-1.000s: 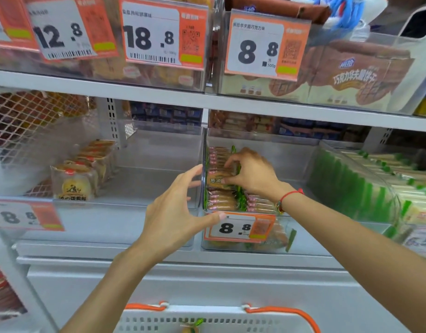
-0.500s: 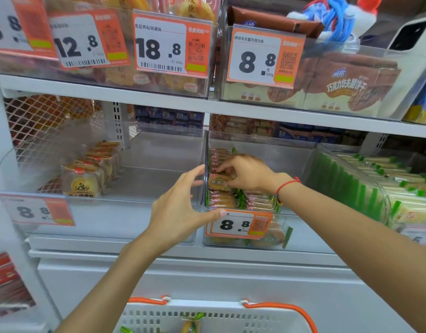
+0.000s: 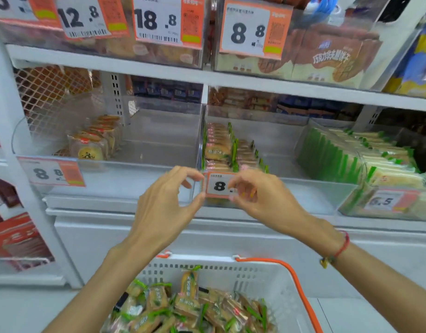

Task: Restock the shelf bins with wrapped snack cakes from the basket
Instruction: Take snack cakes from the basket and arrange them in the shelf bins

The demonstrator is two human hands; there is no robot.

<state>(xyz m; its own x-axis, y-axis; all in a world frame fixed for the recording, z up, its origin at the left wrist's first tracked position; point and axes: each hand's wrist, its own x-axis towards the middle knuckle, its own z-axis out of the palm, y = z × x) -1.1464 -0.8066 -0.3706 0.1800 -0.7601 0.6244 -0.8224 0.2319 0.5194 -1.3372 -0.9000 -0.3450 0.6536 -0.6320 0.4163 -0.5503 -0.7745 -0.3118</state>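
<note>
A clear middle bin (image 3: 281, 143) on the shelf holds two rows of green-edged wrapped snack cakes (image 3: 218, 147) along its left side. An 8.8 price tag (image 3: 218, 186) hangs on its front. My left hand (image 3: 166, 200) grips the bin's front left corner, forefinger at the rim and thumb under the tag's corner. In front of the tag's right half is my right hand (image 3: 262, 195), fingers loosely curled with nothing visible in them. Below, a white basket (image 3: 255, 272) holds several more of the same cakes (image 3: 190, 306).
The left bin (image 3: 159, 140) holds a short row of round pastries (image 3: 91, 145). At the right, a tilted bin (image 3: 327, 150) is full of green-and-white packets. An upper shelf (image 3: 207, 78) carries more bins and price tags. The basket's orange handle (image 3: 301, 292) arcs on its right.
My right hand has come out of the middle bin to its front, before the price tag. My left hand slid slightly along the bin's corner. The view tipped down, showing the basket's cakes.
</note>
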